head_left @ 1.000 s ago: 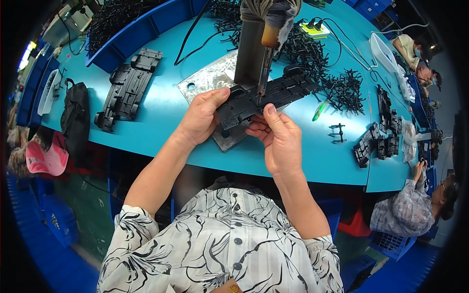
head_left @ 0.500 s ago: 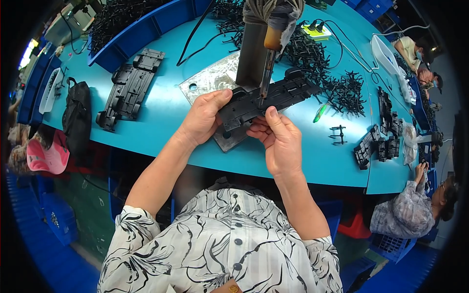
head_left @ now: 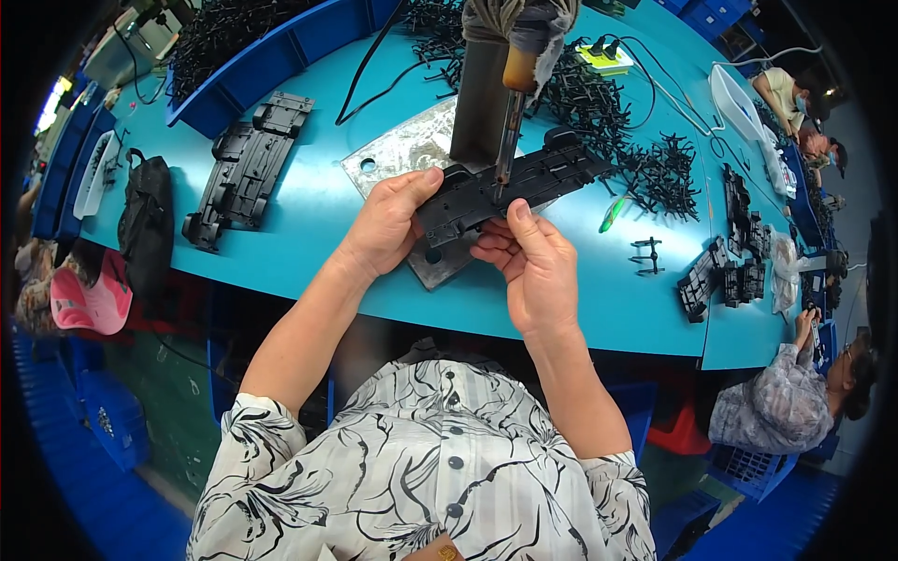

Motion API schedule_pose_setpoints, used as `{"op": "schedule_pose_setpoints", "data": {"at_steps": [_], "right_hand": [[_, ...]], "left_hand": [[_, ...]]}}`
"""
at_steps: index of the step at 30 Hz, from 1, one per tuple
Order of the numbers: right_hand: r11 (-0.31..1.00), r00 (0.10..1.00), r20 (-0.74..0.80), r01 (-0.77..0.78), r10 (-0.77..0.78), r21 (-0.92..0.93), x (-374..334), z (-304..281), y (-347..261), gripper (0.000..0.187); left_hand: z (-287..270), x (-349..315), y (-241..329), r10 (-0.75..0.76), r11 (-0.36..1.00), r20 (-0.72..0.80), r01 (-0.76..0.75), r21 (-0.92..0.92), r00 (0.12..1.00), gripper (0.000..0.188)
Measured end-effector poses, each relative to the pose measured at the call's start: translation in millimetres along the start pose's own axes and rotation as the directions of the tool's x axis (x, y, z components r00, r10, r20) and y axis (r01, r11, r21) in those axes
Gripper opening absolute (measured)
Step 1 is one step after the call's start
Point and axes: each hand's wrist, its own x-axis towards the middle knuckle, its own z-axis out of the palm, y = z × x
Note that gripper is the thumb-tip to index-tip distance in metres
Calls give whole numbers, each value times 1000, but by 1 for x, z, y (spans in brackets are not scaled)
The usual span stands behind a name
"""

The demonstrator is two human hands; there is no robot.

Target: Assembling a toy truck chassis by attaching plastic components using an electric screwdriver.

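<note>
Between my hands is a black plastic toy-car chassis [head_left: 468, 200], tilted up toward the right. My left hand [head_left: 391, 222] grips its left end, thumb on top. My right hand [head_left: 538, 266] pinches the near edge around the middle, with the fingers curled underneath. A soldering iron [head_left: 511, 122] is tied to an upright metal post [head_left: 475, 112], tip pointing down. That tip meets the chassis, or hangs just over it, near the middle. Below lies the post's metal base plate [head_left: 393, 154], partly hidden by the chassis and my left hand.
Another black chassis [head_left: 251, 168] lies at left beside a black cloth bag [head_left: 148, 224]. Heaps of small black parts [head_left: 659, 173] cover the back right, with one loose part [head_left: 647, 254] nearer. More chassis [head_left: 706, 280] and a green tool [head_left: 613, 214] lie right. A blue bin [head_left: 281, 58] stands behind.
Almost nothing differs. The chassis stays in both hands under the iron, and the view has shifted very slightly.
</note>
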Motion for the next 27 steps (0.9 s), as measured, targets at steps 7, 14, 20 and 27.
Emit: {"op": "schedule_pose_setpoints", "data": {"at_steps": [7, 14, 20, 27], "right_hand": [[1000, 1000, -4, 6, -6, -11, -2, 2, -1, 31], [1000, 1000, 3, 5, -5, -16, 0, 3, -2, 31], [1000, 1000, 19, 6, -6, -3, 0, 0, 0, 31], [998, 998, 24, -64, 64, -10, -16, -22, 3, 23]], "left_hand": [[1, 0, 0, -12, 1000, -3, 12, -15, 1000, 31], [2, -1, 3, -9, 1000, -6, 9, -12, 1000, 32], [3, -1, 2, 2, 1000, 6, -2, 6, 1000, 30], [9, -15, 2, -39, 980, 15, 36, 195, 999, 29]]}}
